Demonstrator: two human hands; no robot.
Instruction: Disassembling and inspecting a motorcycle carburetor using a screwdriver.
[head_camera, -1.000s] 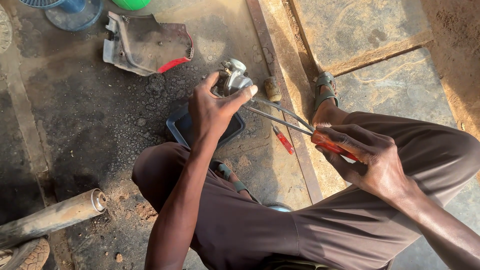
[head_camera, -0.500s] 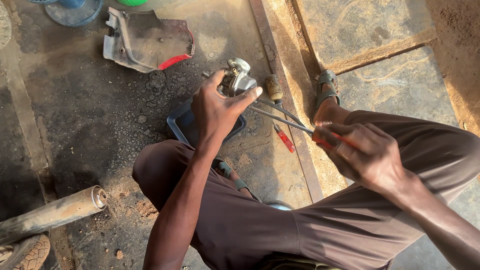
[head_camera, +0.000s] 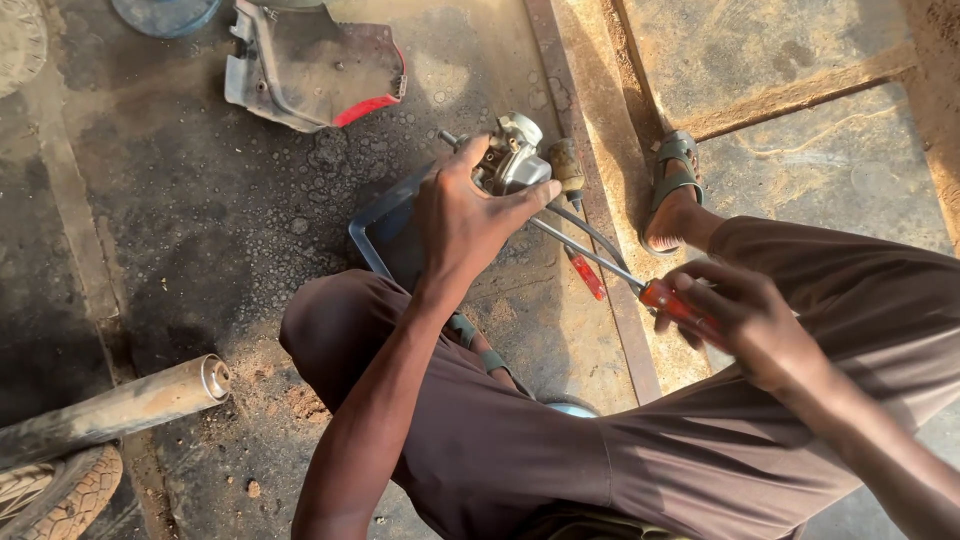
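I see the small metal carburettor (head_camera: 512, 158) held up over a dark tray (head_camera: 375, 232) on the oily floor, my left hand (head_camera: 462, 222) closed around it from behind. My right hand (head_camera: 745, 325) is wrapped tight on a red-handled screwdriver (head_camera: 640, 288), its shaft reaching the carburettor's underside. A grey-and-red panel (head_camera: 315, 70) lies well beyond.

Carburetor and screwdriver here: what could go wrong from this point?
The left hand holds the carburetor in the air above the tray, so a slip of the screwdriver could jab the fingers. The right hand grips only the handle's end, so the tip may wander. Loose parts could fall onto the dirty floor.
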